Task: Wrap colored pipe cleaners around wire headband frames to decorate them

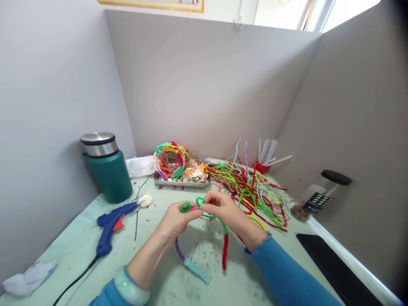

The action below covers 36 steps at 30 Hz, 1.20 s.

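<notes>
Between my two hands is a headband-like arc wrapped in pipe cleaners [225, 250], green and red at its right end, purple and light blue at its left. Green pipe-cleaner loops [185, 207] stand up at its top, with a bit of pink beside them. My left hand [178, 219] pinches the band just left of the loops, thumb on top. The fingertips of my right hand [221, 206] close on the right-hand green loop. Both ends of the arc hang down over the table [159, 259]. My fingers hide part of the band's top.
At left lie a blue glue gun [110, 225] and a white round pad [145, 200], near a green flask [108, 174]. Behind, a metal tray [191, 184] holds wrapped rings and small pieces. To the right are loose pipe cleaners [255, 191], a black-lidded jar [318, 195] and a black slab [334, 267].
</notes>
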Available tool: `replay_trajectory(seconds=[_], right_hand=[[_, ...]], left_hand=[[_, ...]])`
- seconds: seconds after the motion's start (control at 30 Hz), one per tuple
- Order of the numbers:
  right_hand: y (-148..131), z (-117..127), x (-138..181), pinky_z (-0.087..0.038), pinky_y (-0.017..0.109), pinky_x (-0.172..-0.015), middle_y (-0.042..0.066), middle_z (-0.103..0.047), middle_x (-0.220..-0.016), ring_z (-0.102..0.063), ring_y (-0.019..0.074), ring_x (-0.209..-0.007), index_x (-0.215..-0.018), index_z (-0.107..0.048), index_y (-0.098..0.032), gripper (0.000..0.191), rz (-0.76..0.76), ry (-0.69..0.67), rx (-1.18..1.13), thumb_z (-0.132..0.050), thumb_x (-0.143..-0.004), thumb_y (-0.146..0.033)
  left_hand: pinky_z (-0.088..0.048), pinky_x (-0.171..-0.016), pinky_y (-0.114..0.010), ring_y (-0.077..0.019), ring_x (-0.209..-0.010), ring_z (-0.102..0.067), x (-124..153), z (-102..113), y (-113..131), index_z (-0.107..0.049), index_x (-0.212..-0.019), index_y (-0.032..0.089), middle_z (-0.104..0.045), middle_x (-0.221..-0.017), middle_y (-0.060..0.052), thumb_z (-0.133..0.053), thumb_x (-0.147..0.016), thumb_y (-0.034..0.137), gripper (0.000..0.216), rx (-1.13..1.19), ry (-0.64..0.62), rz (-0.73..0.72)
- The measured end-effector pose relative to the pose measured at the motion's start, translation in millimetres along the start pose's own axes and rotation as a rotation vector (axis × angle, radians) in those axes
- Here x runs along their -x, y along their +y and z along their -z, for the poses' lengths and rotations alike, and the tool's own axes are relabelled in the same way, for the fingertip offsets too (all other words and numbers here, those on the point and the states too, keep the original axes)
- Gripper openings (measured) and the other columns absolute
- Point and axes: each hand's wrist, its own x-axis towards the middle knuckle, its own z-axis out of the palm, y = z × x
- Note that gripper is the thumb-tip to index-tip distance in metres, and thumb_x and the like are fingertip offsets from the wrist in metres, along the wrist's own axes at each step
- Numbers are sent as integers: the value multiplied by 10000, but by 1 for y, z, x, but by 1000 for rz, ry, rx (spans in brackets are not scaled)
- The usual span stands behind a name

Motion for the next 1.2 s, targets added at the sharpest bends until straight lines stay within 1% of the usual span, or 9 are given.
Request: replay_trajectory(seconds=[0.13,0.27,0.47,0.53,0.6,0.67,0.73,0.9,1.2], right_hand=[[-2,1,1,-305,205,-484,-43,-473,-562,-415,84,-517,-699,-526,-153,289,2,-8,-27,-647,-705,-415],[0,3,1,-323,205,-501,-32,-493,-622,-439,86,-549,-742,-543,-147,268,55,-2,-3,-635,-724,-398],[1,5,1,-352,219,-517,-21,-501,-630,-449,103,-564,-738,-518,-161,203,113,6,147,-580,-778,-350],[-1,5,2,-363,225,-541,-13,-500,-652,-453,109,-594,-725,-516,-164,174,181,33,265,-560,-799,-315],[-6,5,5,-378,238,-599,3,-511,-704,-469,123,-661,-716,-525,-167,141,313,42,406,-544,-817,-263],[-10,5,8,-386,252,-664,22,-525,-779,-485,134,-735,-730,-541,-171,109,450,6,511,-525,-831,-210],[-12,5,9,-389,256,-691,31,-529,-824,-495,137,-764,-765,-553,-176,81,520,-33,551,-516,-837,-181],[-12,3,8,-395,248,-661,23,-543,-807,-506,135,-741,-810,-570,-176,3,496,-1,550,-567,-809,-176],[-7,1,7,-413,262,-683,44,-586,-843,-536,146,-776,-876,-626,-182,105,526,8,564,-537,-827,-154]], left_hand=[[-80,-359,-199,-20,-351,-147,1,-3,2,-589,-704,150,-240,-391,123,-767,-495,464,417,9,55,1],[-78,-360,-194,-19,-359,-134,3,-5,4,-594,-718,151,-228,-399,123,-757,-504,488,431,5,84,6],[-100,-358,-190,-25,-365,-148,2,-5,4,-603,-730,153,-221,-415,117,-736,-539,491,410,-21,107,-7],[-97,-357,-190,-27,-363,-145,2,-5,3,-593,-724,160,-219,-412,119,-729,-558,473,379,-10,102,0],[-90,-354,-192,-31,-361,-133,2,-3,2,-571,-717,171,-215,-404,122,-711,-593,441,328,15,85,15],[-82,-352,-195,-35,-364,-116,2,-2,2,-542,-706,182,-208,-401,125,-689,-627,408,280,50,57,25],[-74,-351,-196,-37,-369,-103,2,0,1,-515,-694,191,-202,-405,126,-675,-645,386,258,86,30,25],[-68,-354,-194,-34,-366,-103,0,3,0,-497,-685,188,-204,-406,127,-671,-655,376,258,128,12,17],[-70,-352,-196,-26,-354,-110,-1,3,-2,-493,-633,177,-203,-401,126,-694,-629,391,294,135,5,3]])
